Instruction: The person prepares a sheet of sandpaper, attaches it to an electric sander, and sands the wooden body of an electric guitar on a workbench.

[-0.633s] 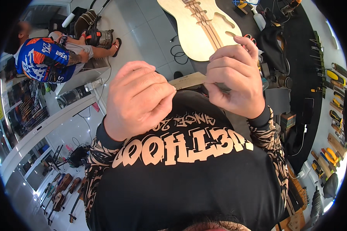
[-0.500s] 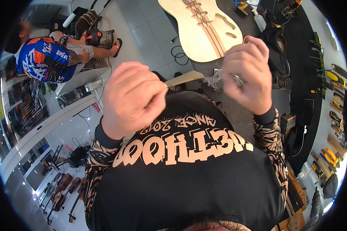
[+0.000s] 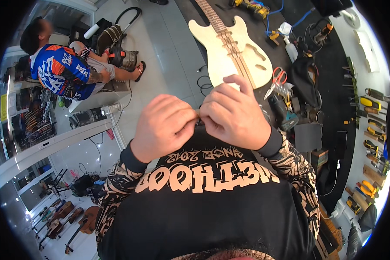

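Tiled floor [image 3: 164, 50]; curled hands [image 3: 164, 125] [image 3: 235, 113] pinching small piece [image 3: 198, 113].

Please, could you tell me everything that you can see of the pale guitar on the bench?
The guitar has a pale, unpainted-looking wooden body with two horns, darker stripes along its middle and carved hollows at the right. Its fretted neck leaves the picture at the top. It lies face up on the dark bench. The right hand hides part of its lower end; whether they touch is not clear.
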Available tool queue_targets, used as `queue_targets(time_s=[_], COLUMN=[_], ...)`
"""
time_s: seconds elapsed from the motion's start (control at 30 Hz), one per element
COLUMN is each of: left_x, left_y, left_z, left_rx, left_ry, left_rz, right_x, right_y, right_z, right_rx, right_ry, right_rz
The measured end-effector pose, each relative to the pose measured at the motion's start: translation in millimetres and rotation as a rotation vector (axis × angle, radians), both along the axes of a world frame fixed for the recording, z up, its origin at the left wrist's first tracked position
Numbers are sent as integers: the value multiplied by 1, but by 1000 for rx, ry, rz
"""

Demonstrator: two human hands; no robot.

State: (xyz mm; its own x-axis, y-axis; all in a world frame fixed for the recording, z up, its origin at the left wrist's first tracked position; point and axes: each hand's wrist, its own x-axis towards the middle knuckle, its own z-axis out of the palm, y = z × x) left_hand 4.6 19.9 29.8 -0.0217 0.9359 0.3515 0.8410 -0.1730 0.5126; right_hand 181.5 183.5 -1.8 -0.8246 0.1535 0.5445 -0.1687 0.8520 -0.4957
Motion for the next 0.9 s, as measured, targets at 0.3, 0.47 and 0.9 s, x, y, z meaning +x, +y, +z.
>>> queue_targets(time_s=[0.3, 0.47, 0.9], left_x=[-37, -90, -51], left_y=[-27, -53, -21], left_z=[-13, -16, -34], left_rx=[31, -38, 145], left_ry=[41, 154, -115], left_rz=[-40, 21, -197], right_x=[11, 47, 14], right_y=[7, 19, -66], right_z=[21, 39, 25], right_rx=[80, 192, 143], right_ry=[-94, -212, -125], right_rz=[-54, -312, -466])
